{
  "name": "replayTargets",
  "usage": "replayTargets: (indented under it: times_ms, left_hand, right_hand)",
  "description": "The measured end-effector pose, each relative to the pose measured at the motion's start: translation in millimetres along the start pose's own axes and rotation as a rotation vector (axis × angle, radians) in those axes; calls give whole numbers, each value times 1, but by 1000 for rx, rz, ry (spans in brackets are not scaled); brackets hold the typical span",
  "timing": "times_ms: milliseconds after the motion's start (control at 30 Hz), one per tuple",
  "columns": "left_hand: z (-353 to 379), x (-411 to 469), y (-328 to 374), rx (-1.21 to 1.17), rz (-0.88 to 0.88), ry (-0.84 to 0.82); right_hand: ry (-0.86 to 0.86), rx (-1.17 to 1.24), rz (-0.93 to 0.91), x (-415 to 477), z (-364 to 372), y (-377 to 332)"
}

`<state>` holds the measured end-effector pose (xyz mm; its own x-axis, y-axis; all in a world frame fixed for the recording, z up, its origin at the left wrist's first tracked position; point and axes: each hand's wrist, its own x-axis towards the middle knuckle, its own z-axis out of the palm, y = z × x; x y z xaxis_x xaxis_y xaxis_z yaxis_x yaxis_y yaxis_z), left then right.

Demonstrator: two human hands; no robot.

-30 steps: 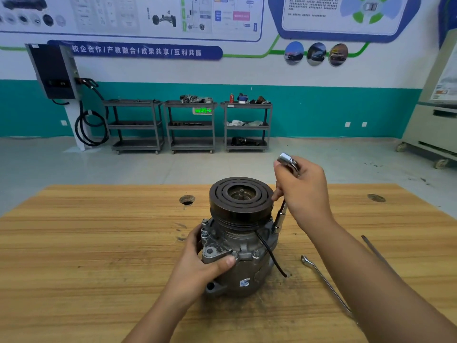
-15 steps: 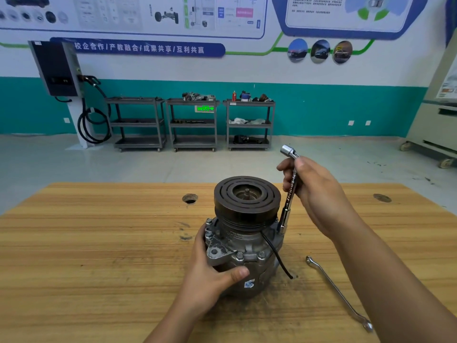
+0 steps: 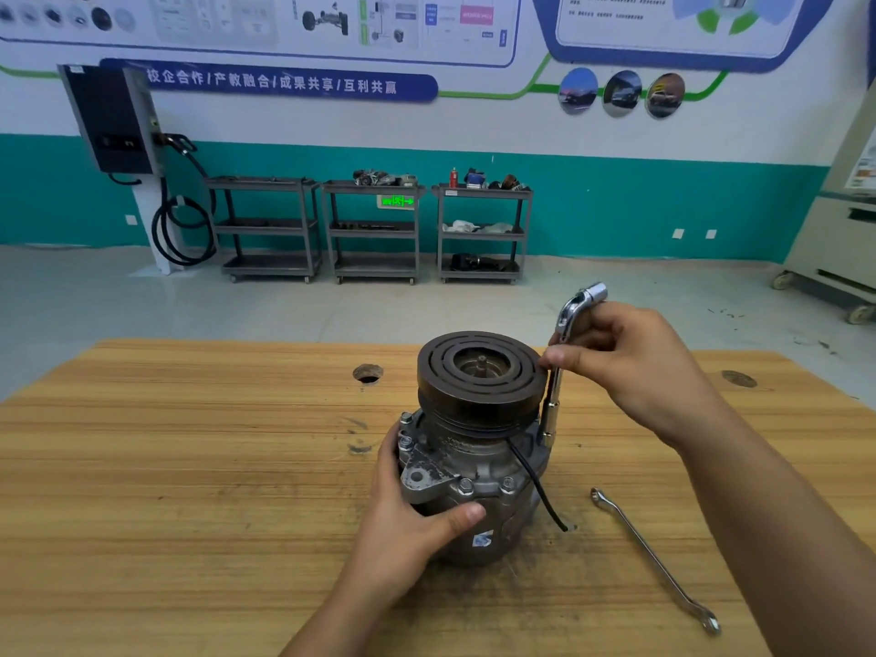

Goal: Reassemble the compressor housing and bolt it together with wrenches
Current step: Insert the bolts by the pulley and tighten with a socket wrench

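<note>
Compressor housing [image 3: 474, 471], upright on desk [image 3: 189, 490] centre, pulley [image 3: 481, 367] uppermost; left hand [image 3: 407, 528], grip wrapped round body at 7 o'clock; right hand [image 3: 630, 367], grip pinching socket wrench [image 3: 550, 419], socket end down at 3 o'clock. Best practice: shaft plumb, body braced, turns small and even

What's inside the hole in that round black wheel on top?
A short metal shaft stands in the middle hollow of the pulley. Whatever sits deeper down is covered.

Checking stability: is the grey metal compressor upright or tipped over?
Upright: the grey metal compressor stands on the wooden table, dark grooved pulley facing up.
</note>
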<state>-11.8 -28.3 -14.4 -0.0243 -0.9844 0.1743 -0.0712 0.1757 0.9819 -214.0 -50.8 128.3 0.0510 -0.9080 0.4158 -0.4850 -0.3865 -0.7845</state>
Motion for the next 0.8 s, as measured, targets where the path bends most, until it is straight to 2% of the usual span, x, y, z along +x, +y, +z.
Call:
replayTargets:
  times_ms: [133,300,367,733,800]
  left_hand:
    - [0,0,0,7,7,0]
    - [-1,1,0,13,23,-7]
    - [-1,1,-1,15,24,-9]
    - [0,2,-3,59,10,20]
    - [-1,2,-3,69,7,23]
  right_hand:
    - [130,51,13,-3,15,8]
    - [-128,271,-4,-8,-2,16]
    - [-141,282,-2,-9,-7,17]
    - [183,105,-42,-13,15,14]
    - [200,78,-56,-15,14,15]
